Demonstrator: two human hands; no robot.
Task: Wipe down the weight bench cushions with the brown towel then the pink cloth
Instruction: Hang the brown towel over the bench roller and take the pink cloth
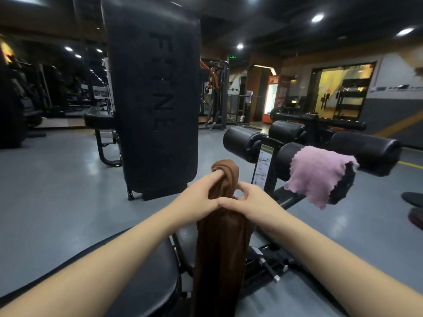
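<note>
1. I am seeing the left hand (196, 197) curling its fingers around the bunched top of the brown towel (220, 248), with one finger hooked over the upper knot of cloth.
2. The right hand (249, 202) is pinching the same bunch from the other side, thumb and forefinger closing in a ring against the fabric; the two hands are touching each other at the towel.
3. The towel is hanging down in a long, gathered column from both hands, its lower length running past the bottom edge of the view, in front of the black seat cushion (146, 277).
4. The pink cloth (318, 172) is lying draped over the end of a black foam roller (366, 152) at the right, its ragged edge hanging free below the roller.
5. The upright back cushion (155, 94), black with stamped lettering, is standing tall beyond the hands, to the left of centre.
6. A grey, glossy floor (57, 184) is spreading around the bench, reflecting ceiling lights (317, 17).
7. Farther back, gym machines (215, 92) and a red vending fridge (273, 97) are standing against the far wall of a dim room.
</note>
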